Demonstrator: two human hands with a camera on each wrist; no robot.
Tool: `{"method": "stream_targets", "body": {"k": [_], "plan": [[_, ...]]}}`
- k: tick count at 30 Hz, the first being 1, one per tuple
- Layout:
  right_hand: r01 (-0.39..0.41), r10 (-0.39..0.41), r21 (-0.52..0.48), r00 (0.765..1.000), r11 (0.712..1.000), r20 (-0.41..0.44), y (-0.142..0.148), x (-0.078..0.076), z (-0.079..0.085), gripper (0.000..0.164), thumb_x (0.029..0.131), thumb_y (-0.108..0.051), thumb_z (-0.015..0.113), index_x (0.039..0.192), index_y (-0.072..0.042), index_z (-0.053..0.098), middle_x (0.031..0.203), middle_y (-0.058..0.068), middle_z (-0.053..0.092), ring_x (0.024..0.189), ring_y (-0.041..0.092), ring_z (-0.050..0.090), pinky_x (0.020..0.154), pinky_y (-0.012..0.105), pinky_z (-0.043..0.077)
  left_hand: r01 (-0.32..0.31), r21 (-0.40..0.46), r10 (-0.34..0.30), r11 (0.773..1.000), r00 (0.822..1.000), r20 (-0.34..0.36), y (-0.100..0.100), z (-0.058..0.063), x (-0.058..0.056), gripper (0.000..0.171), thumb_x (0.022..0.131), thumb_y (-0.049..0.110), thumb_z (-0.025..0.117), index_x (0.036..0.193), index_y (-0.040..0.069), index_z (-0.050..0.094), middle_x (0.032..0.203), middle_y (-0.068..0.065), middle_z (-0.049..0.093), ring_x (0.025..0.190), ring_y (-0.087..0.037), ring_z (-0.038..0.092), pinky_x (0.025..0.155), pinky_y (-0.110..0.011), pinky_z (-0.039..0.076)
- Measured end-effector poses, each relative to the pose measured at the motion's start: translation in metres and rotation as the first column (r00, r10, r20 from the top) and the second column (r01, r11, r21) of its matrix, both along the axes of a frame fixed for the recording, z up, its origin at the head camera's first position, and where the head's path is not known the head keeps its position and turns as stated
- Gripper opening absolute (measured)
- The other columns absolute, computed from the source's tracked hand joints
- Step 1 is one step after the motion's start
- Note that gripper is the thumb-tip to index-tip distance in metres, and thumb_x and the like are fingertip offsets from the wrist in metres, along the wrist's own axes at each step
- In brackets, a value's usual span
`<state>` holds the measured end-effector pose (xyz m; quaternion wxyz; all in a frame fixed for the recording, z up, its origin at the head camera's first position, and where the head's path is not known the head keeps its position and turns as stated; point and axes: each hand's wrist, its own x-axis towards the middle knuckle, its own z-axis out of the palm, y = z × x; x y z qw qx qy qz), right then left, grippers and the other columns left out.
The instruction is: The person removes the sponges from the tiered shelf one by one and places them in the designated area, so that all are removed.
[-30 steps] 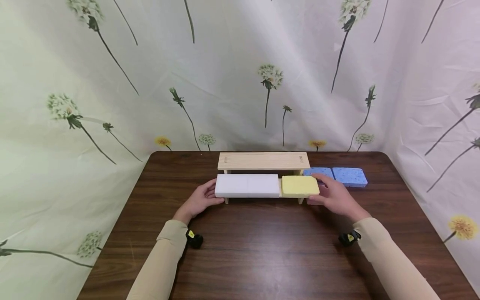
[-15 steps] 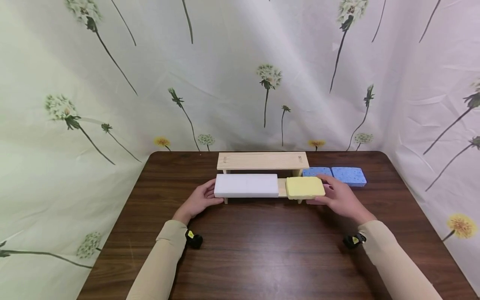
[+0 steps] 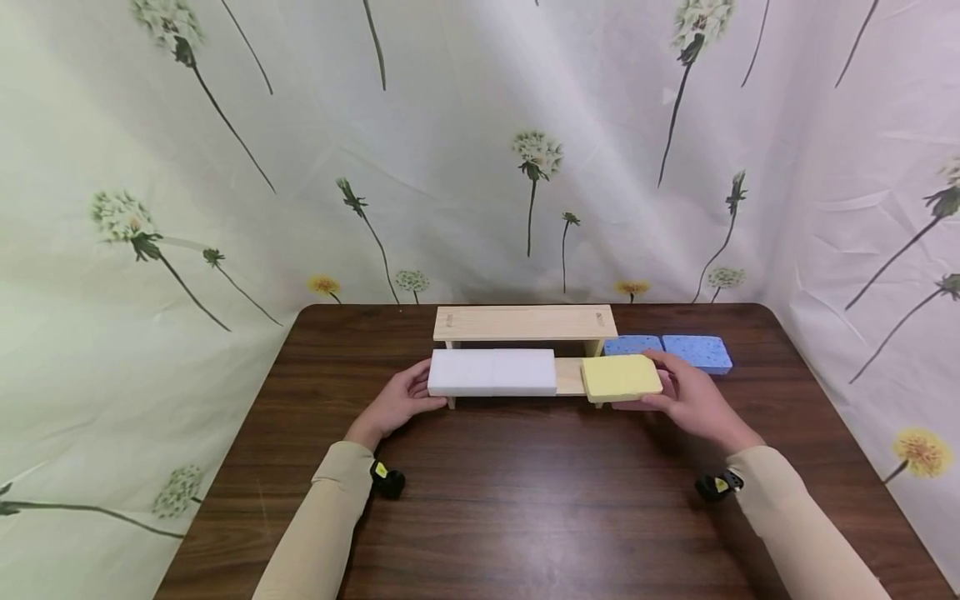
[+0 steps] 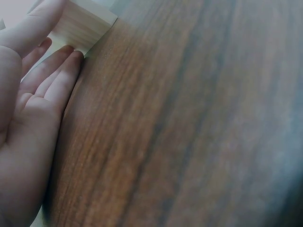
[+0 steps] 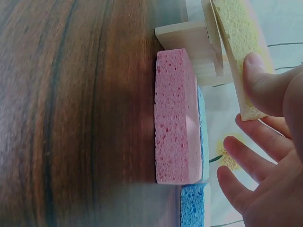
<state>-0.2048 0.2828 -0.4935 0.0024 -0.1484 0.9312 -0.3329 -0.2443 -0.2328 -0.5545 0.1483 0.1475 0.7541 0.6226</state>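
Pinched at one end by a right grip (image 3: 693,402) closed to its thickness, a yellow sponge (image 3: 621,377) juts past the right end of the front wooden shelf (image 3: 569,377); should that one-ended pinch loosen, it could tip toward the pink sponge (image 5: 171,118). The left grip (image 3: 397,402), fingers nearly straight, touches the shelf's left end. Half a second earlier, the gap to the white blocks (image 3: 492,372) was narrower.

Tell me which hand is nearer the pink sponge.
Right. The right hand is just above the pink sponge; the left hand is at the opposite end of the wooden shelf.
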Motion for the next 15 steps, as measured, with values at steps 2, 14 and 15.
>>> {"method": "stream_targets", "body": {"k": [2,14,15], "plan": [[0.001,-0.001,0.001,1.0,1.0,-0.013,0.002,0.0,-0.001,0.071,0.092,-0.008,0.081,0.154,0.0,0.046,0.15,0.026,0.054,0.136,0.046,0.052,0.113,0.069,0.04,0.001,0.0,-0.001,1.0,1.0,-0.002,-0.001,0.0,0.0,0.089,0.092,0.004,0.081,0.163,-0.003,0.028,0.16,-0.028,0.042,0.146,-0.041,0.046,0.109,-0.025,0.05],[0.016,-0.016,-0.025,1.0,1.0,0.003,0.017,0.008,0.001,0.068,0.096,-0.004,0.076,0.154,0.004,0.041,0.155,0.029,0.046,0.142,0.049,0.044,0.114,0.069,0.04,-0.001,0.0,0.001,1.0,1.0,0.002,-0.001,-0.002,-0.001,0.089,0.092,0.005,0.082,0.163,-0.002,0.028,0.16,-0.027,0.043,0.146,-0.04,0.046,0.109,-0.024,0.05],[0.017,-0.017,-0.028,1.0,0.999,-0.003,0.018,0.009,0.001,0.068,0.096,-0.003,0.075,0.154,0.004,0.041,0.154,0.03,0.047,0.141,0.049,0.045,0.113,0.069,0.041,-0.001,0.0,0.001,1.0,1.0,0.001,-0.001,-0.002,-0.001,0.089,0.092,0.004,0.081,0.163,-0.002,0.028,0.16,-0.027,0.043,0.146,-0.04,0.046,0.11,-0.024,0.049]]}}
